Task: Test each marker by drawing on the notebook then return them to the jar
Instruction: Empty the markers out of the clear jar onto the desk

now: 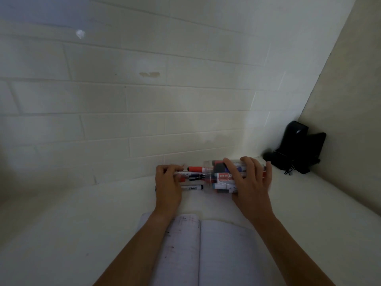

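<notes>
Nearest to me lies the notebook, open flat on the white table, with both my forearms reaching out over its pages; faint scribbles show on the left page, though they are too dim to read as marks from any one pen. Beyond the top edge of the pages, my left hand rests over the loose ends of the markers, fingers curled down around them, gripping the bunch where it sticks out of the jar's mouth. Just to the right, my right hand wraps over the clear jar, which lies on its side near the wall, fingers spread across its top and thumb low at the near side, holding it steady. Most of the markers are still partly inside it, red and dark caps pointing left, and one black-capped marker sits lowest and nearest to me. I judge this to be the very start of the job, or close to it: I am getting the markers out of the jar, and no single one is yet in my fingers ready to test. Next I need to keep the jar from rolling while the left hand draws one marker clear of the others, then uncap it and bring it back to the page. Farther off, in the right corner against the tiled wall, stands a black object I cannot identify.
</notes>
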The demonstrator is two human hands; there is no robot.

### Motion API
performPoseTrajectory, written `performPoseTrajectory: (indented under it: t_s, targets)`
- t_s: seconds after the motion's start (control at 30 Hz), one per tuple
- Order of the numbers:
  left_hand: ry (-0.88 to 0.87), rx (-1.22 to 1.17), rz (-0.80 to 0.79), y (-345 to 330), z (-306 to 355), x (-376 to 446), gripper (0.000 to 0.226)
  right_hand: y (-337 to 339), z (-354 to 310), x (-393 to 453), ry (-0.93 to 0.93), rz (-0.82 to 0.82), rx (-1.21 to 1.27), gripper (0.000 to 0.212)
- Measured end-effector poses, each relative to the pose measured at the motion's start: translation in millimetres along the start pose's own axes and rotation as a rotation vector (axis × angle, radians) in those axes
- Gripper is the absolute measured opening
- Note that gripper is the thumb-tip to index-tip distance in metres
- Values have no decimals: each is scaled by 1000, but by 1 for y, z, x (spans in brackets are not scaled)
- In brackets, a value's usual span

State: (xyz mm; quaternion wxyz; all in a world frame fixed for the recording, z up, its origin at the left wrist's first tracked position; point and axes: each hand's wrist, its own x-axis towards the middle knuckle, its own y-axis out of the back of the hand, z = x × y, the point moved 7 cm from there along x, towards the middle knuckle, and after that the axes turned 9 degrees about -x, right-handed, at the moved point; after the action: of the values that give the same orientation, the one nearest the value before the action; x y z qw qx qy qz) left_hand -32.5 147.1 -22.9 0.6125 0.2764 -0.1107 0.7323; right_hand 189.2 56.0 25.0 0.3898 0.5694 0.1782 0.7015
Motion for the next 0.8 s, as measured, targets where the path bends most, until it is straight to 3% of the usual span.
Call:
performPoseTrajectory:
  t_s: [0.1, 0.17, 0.33, 0.47, 0.8]
  targets:
    - [11, 41, 27, 2, 1, -3, 41, 0, 7, 3, -9, 3, -30, 96]
    - [-62, 188, 37, -3, 1, -4, 51, 1, 7, 5, 0, 15, -38, 94]
    - [-37, 289, -205, -22, 0, -8, 70, 8, -8, 12, 63, 67, -49, 88]
    - [-100, 338, -317, -32, -2, -11, 61, 19, -9, 20, 73, 110, -92, 78]
    - [-208, 372, -379, -37, -6, -17, 62, 8, 24, 18, -17, -11, -210, 96]
